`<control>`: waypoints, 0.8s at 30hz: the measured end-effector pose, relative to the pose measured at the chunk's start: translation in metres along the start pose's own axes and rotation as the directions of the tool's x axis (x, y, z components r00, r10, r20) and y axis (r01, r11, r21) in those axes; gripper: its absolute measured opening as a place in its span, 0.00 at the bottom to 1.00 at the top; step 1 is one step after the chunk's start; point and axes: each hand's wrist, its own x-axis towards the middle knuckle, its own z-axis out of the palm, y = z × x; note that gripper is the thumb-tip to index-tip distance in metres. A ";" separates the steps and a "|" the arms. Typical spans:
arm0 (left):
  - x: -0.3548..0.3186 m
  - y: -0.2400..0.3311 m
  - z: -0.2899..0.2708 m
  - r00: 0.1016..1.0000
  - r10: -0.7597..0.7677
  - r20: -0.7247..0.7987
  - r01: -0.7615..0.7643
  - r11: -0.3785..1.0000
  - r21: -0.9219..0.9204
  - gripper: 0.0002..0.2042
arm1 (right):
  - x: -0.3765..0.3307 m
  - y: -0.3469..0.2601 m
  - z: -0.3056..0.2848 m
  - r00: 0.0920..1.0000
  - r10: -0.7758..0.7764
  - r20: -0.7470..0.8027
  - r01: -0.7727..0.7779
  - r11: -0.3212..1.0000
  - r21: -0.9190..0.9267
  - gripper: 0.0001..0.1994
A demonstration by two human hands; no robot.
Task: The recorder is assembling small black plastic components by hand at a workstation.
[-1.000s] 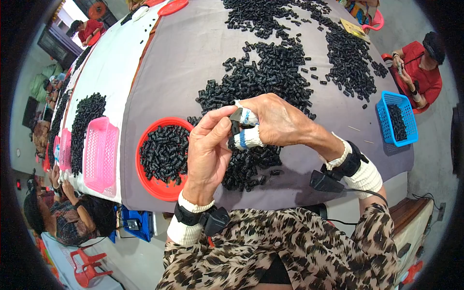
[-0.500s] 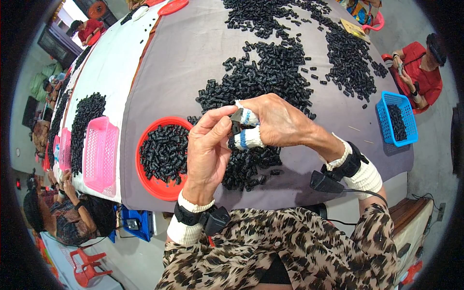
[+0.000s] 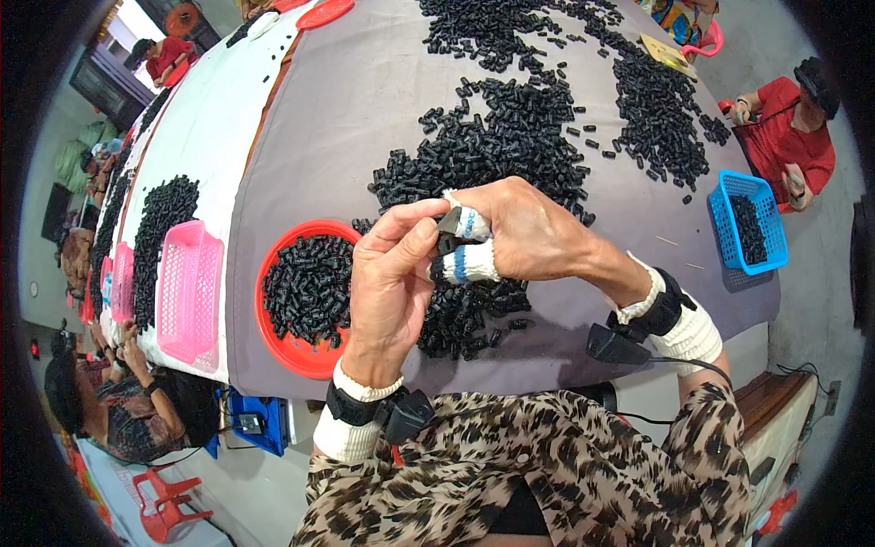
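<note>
Here, black piece (image 3: 446, 243) in fingertip pinch of left grip (image 3: 390, 266), beside right grip (image 3: 533, 230) of unclear hold.

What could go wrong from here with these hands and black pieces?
The grey flat thing, if sharp, might nick the bare-fingered left hand. Anything dropped could get lost among the black pieces beneath. The left hand, close to the red basin, might bump it.

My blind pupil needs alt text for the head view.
A person's left hand and right hand meet at a small dark piece above a grey tablecloth heaped with black pieces. A red tray holding more sits left, a blue basket right.
</note>
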 end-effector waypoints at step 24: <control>0.001 -0.006 -0.008 0.997 -0.001 0.072 0.013 0.986 -0.164 0.11 | -0.003 -0.002 0.005 0.992 0.027 -0.126 -0.022 0.999 0.047 0.13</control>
